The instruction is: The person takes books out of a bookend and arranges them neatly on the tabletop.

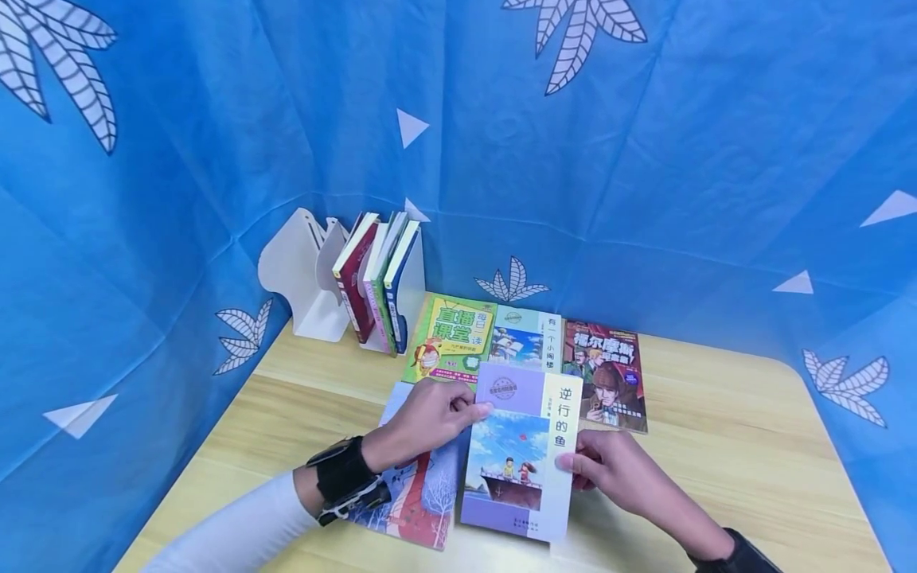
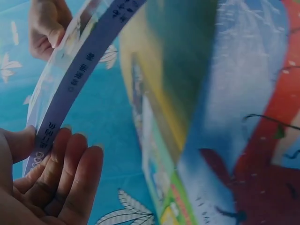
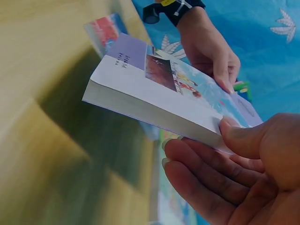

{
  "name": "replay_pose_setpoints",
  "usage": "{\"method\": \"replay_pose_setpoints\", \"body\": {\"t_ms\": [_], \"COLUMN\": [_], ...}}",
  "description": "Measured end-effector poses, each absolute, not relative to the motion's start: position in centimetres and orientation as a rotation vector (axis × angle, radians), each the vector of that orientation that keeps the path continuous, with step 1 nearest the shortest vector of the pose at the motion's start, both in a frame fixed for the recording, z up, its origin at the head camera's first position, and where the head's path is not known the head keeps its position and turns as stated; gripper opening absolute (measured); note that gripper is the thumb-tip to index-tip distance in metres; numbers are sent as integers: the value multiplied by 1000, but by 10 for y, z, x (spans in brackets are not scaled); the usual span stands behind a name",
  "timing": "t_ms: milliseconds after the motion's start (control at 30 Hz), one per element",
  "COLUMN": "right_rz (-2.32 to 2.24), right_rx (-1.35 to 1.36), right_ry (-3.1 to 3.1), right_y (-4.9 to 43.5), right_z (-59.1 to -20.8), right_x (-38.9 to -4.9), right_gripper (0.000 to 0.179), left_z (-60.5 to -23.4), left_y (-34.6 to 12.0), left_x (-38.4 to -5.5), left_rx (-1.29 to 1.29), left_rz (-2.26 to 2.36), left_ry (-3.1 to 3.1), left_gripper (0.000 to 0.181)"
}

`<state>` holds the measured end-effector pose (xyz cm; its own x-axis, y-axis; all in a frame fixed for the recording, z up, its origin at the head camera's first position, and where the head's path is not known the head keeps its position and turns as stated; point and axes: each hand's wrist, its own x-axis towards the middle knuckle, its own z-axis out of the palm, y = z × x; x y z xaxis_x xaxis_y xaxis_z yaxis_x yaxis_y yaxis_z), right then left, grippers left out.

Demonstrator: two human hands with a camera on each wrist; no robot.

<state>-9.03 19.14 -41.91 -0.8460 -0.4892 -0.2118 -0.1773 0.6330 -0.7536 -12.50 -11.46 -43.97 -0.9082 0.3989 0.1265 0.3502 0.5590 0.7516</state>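
Both hands hold a purple and white paperback book (image 1: pixel 512 469), its cover picturing two children on a bridge under a blue sky. At its left, spine edge my left hand (image 1: pixel 432 422) pinches it between thumb and fingers; the purple spine (image 2: pixel 77 77) shows in the left wrist view. My right hand (image 1: pixel 619 469) grips the opposite edge, thumb on the cover and fingers beneath, beside the white page edges (image 3: pixel 154 108). The right wrist view shows the book raised over the table. Under the left hand lies a blue and red picture book (image 1: pixel 423 501), partly covered by that arm.
Behind lie a green and yellow book (image 1: pixel 451 338), a light blue-covered book (image 1: pixel 526 334) partly hidden by the held one, and a dark red comic-style book (image 1: pixel 605 378). A white bookend rack (image 1: pixel 304 278) holds several upright books (image 1: pixel 376 278) at back left. Blue curtain (image 1: pixel 501 159) surrounds the wooden table (image 1: pixel 752 446).
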Motion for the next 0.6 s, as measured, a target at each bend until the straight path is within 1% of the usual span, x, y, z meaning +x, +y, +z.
{"method": "replay_pose_setpoints", "body": {"t_ms": [133, 300, 467, 600], "right_rz": [-1108, -1171, -1202, -1220], "right_rx": [-496, -445, -394, -357], "right_ry": [2381, 2300, 2245, 2189], "right_y": [193, 195, 195, 195], "right_z": [-433, -453, -469, -475], "right_x": [-88, -86, -85, -84], "right_gripper": [25, 23, 24, 24], "left_z": [-452, -469, -479, -487], "left_y": [-110, -106, -105, -103], "left_x": [-129, -135, -139, -140], "left_rx": [669, 721, 702, 692], "left_rz": [1190, 1083, 1049, 994], "left_ry": [2699, 2673, 2610, 2589], "left_gripper": [40, 40, 43, 49]}}
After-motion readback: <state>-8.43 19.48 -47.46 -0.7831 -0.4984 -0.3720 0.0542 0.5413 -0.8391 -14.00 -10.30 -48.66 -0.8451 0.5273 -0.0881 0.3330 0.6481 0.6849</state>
